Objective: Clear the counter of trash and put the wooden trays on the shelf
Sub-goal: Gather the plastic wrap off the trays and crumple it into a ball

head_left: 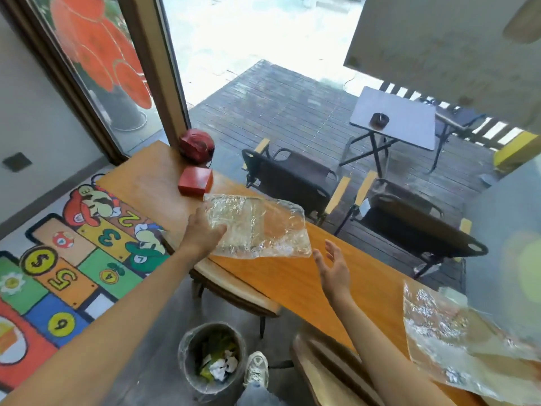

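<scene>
A long orange wooden counter [292,276] runs along the window. My left hand [202,232] grips the near left corner of a clear crumpled plastic bag [263,227] and holds it just above the counter. My right hand [333,265] hovers open to the right of the bag, fingers spread, touching nothing. A second sheet of crumpled clear plastic [439,332] lies at the counter's right end, partly covering something pale and flat. On the floor below me stands a grey trash bin [190,361] lined with plastic, holding crumpled paper and green scraps.
A red box [195,181] and a round red object [195,145] sit at the counter's far left. Two wooden stools [234,288] stand under the counter. My shoe [256,367] is beside the bin. Black chairs [292,177] and a folding table [395,118] are outside the glass.
</scene>
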